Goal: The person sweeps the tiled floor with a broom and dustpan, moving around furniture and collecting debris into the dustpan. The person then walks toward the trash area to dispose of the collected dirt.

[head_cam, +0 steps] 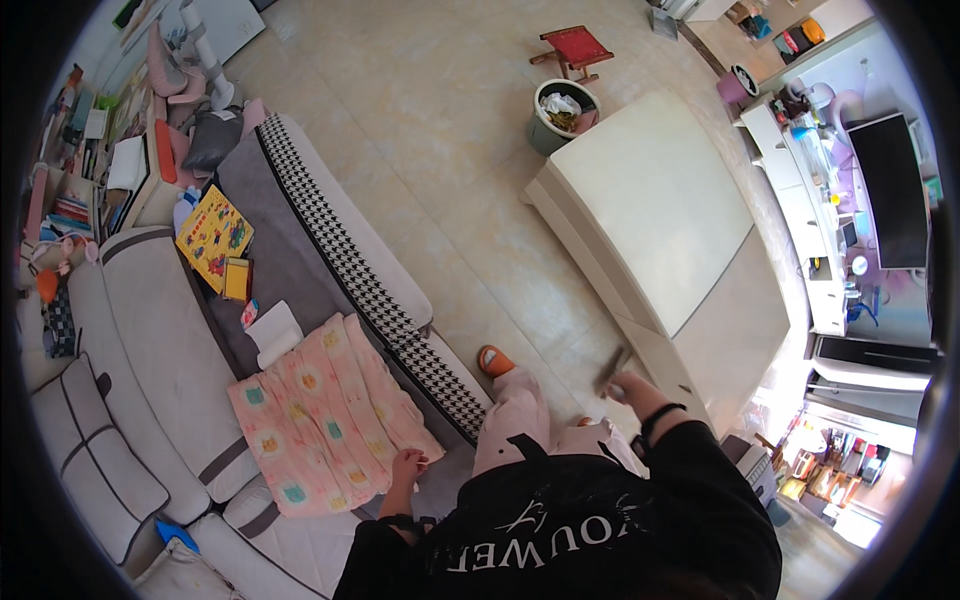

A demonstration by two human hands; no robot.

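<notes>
My left hand [407, 465] is at the lower right edge of a pink patterned blanket [322, 420], which lies spread on the grey sofa [292, 247]; whether its fingers grip the cloth I cannot tell. My right hand [624, 385] is out over the floor beside the cream coffee table [652, 217]. A blurred brownish thing [613, 367] shows at its fingers, and its kind is unclear. Past the blanket lie a white sheet or open book [275, 334], a yellow picture book [215, 236] and a smaller yellow box or book [238, 279].
A waste bin [541, 133] with litter stands at the table's far end, near a red folding stool [577, 46]. Cluttered shelves [75, 172] stand at the left. A television [891, 191] and a white cabinet [787, 202] are at the right.
</notes>
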